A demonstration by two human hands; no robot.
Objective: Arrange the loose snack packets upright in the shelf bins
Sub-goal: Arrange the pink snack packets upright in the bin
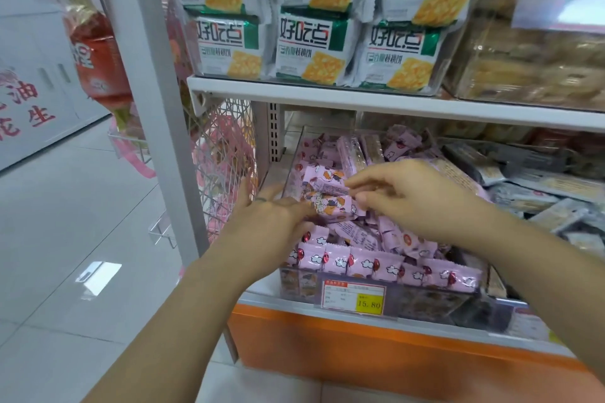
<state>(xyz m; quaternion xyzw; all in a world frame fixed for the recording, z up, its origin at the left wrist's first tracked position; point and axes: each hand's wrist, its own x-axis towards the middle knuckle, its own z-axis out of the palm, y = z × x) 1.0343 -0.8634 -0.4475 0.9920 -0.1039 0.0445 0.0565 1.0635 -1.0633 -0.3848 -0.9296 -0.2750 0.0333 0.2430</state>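
Note:
A clear plastic bin (425, 304) on the lower shelf holds several small pink snack packets (360, 235). A row of them stands upright along the bin's front wall (376, 263); the rest lie loose in a heap. My right hand (422, 196) pinches a pink packet (327, 188) at the top of the heap between thumb and fingers. My left hand (275, 216) lies at the bin's left side, fingers stretched toward a packet (330, 206) just below the pinched one, touching it.
Green-and-white cracker packs (314, 46) fill the shelf above. Dark and grey packets (540, 193) fill the bin to the right. A pink wire basket (226, 154) hangs left of the shelf post (157, 75). A yellow price tag (353, 299) sits on the bin front. The orange shelf base (360, 357) is below.

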